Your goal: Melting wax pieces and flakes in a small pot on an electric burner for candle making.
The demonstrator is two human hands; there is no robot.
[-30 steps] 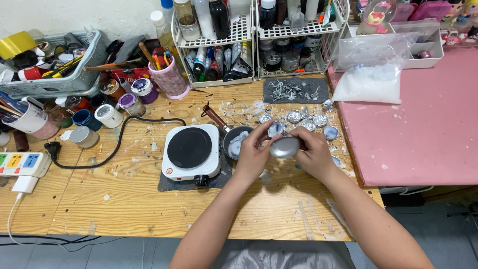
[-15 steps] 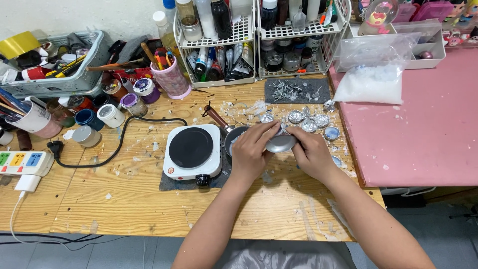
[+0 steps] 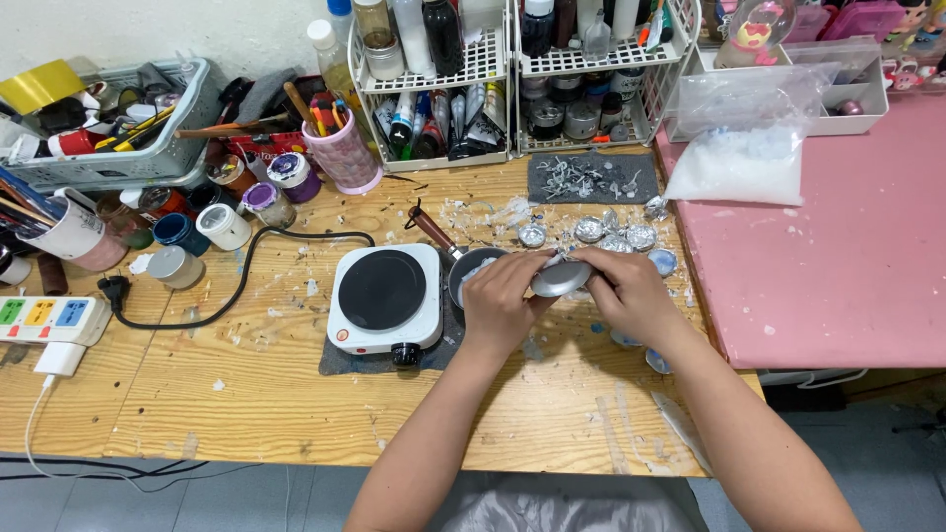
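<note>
Both hands' grip is closed on the oval metal mould (image 3: 560, 279): left hand (image 3: 503, 300), right hand (image 3: 626, 293); its long axis runs left-right.

Metal mould (image 3: 561, 279) tilted lower over small pot (image 3: 471, 272) since earlier.

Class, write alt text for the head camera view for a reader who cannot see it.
Both hands, left hand and right hand, hold a small silver metal cup over a little pan beside a white hotplate on a cluttered wooden table.

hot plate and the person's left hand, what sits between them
In the head view, a small dark pan with a brown handle sits between the hot plate and the left hand.
</note>
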